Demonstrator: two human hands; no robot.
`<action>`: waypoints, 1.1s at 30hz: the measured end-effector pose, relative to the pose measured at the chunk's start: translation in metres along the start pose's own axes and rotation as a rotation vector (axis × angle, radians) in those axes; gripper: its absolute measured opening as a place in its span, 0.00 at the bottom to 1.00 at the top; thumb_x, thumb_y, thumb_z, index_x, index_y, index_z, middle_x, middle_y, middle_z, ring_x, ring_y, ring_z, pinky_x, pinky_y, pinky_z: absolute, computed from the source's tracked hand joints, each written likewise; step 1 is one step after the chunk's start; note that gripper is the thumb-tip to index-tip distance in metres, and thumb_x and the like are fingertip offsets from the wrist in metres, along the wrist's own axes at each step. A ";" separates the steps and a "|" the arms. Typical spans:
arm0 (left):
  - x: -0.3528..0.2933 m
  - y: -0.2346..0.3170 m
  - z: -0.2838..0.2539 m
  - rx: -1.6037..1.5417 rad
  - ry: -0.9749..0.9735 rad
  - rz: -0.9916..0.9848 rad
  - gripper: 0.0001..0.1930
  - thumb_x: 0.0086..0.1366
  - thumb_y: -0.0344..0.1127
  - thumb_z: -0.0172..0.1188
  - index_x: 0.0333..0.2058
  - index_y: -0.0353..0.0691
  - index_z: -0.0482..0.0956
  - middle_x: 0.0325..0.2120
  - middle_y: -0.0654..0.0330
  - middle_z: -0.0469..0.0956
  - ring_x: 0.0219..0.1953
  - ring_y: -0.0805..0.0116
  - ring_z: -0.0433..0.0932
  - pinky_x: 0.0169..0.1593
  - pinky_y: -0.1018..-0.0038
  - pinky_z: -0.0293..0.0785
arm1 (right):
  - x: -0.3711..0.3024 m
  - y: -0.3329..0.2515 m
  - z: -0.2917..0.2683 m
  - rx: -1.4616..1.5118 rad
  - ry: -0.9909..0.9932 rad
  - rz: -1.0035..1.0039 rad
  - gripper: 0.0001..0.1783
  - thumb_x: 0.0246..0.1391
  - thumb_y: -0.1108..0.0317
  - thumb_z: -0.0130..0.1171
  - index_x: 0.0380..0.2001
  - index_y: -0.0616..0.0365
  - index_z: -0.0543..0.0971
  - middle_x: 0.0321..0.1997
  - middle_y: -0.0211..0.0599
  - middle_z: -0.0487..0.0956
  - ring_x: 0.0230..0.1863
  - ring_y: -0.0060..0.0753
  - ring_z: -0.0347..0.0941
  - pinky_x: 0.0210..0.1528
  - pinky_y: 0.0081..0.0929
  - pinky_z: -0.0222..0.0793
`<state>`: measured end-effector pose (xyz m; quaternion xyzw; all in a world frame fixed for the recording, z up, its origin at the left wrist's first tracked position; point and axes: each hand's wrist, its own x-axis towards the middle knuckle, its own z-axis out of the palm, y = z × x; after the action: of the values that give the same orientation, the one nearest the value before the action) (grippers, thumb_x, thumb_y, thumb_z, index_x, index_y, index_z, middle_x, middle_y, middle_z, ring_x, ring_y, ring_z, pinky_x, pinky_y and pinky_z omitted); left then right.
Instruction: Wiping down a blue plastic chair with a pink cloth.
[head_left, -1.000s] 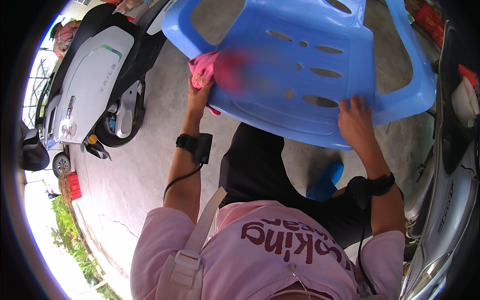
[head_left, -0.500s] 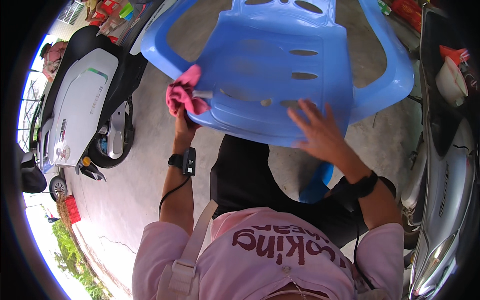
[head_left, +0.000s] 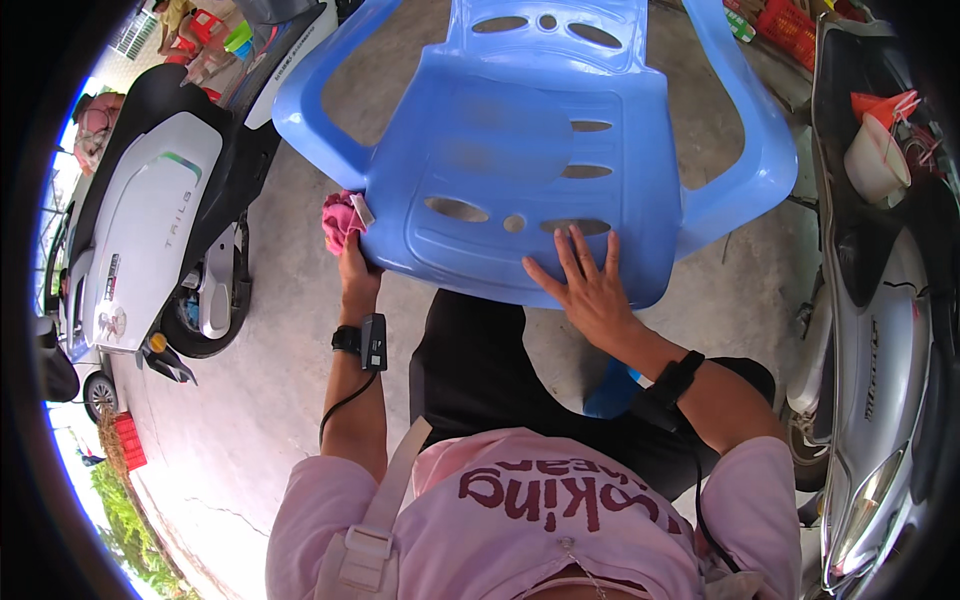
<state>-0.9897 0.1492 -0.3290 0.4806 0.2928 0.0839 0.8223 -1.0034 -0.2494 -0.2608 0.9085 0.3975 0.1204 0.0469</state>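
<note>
In front of me stands a blue plastic armchair (head_left: 500,135) with oval slots in its seat and back. My left hand (head_left: 355,272) is closed around a crumpled pink cloth (head_left: 341,220) at the left front corner of the seat, below the armrest. Part of the fingers there is hidden by the cloth and the seat edge. My right hand (head_left: 592,292) lies palm down on the front right of the seat, fingers spread, with the fingertips near a slot.
A white and black scooter (head_left: 150,225) is parked on the left; a silver one (head_left: 880,370) stands close on the right, with a white container (head_left: 877,160) on it. Red crates (head_left: 790,30) lie at the far right. Concrete floor (head_left: 270,400) surrounds the chair.
The cloth and my left hand have gone from the top of the seat's left front corner to its outer side. My right hand has come down from above onto the seat.
</note>
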 end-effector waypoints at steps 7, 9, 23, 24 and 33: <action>-0.009 0.022 0.011 0.073 -0.052 0.110 0.18 0.68 0.48 0.47 0.52 0.47 0.71 0.41 0.61 0.77 0.40 0.63 0.79 0.39 0.54 0.79 | 0.017 0.020 -0.022 -0.007 -0.007 -0.036 0.41 0.49 0.68 0.57 0.66 0.37 0.56 0.65 0.56 0.57 0.67 0.56 0.53 0.60 0.79 0.39; -0.016 0.038 0.040 0.007 -0.094 0.143 0.18 0.68 0.47 0.48 0.52 0.46 0.71 0.43 0.61 0.76 0.43 0.65 0.79 0.38 0.50 0.79 | 0.023 0.037 -0.047 0.005 -0.069 -0.037 0.43 0.47 0.70 0.59 0.67 0.37 0.56 0.65 0.56 0.56 0.67 0.56 0.53 0.60 0.78 0.39; 0.037 0.178 0.148 0.580 -0.149 0.486 0.15 0.63 0.42 0.55 0.37 0.34 0.77 0.29 0.60 0.78 0.30 0.70 0.77 0.32 0.73 0.76 | 0.140 0.161 -0.110 -0.070 0.306 0.191 0.39 0.37 0.79 0.56 0.59 0.50 0.68 0.58 0.41 0.72 0.61 0.44 0.66 0.63 0.47 0.56; 0.045 0.175 0.150 0.640 -0.128 0.627 0.14 0.62 0.42 0.56 0.33 0.34 0.76 0.26 0.59 0.78 0.26 0.70 0.78 0.26 0.76 0.74 | 0.148 0.169 -0.114 -0.064 0.304 0.172 0.39 0.37 0.79 0.56 0.59 0.50 0.68 0.58 0.41 0.72 0.61 0.44 0.66 0.63 0.47 0.56; 0.095 0.130 0.087 0.974 -0.151 0.548 0.13 0.57 0.35 0.54 0.37 0.33 0.79 0.33 0.45 0.81 0.35 0.54 0.81 0.39 0.65 0.76 | 0.171 0.185 -0.124 -0.020 0.264 0.126 0.39 0.35 0.84 0.54 0.57 0.54 0.69 0.55 0.45 0.74 0.56 0.50 0.69 0.58 0.39 0.64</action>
<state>-0.8440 0.1928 -0.2257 0.8678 0.1027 0.1149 0.4723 -0.7915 -0.2509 -0.0764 0.9073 0.3411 0.2456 -0.0046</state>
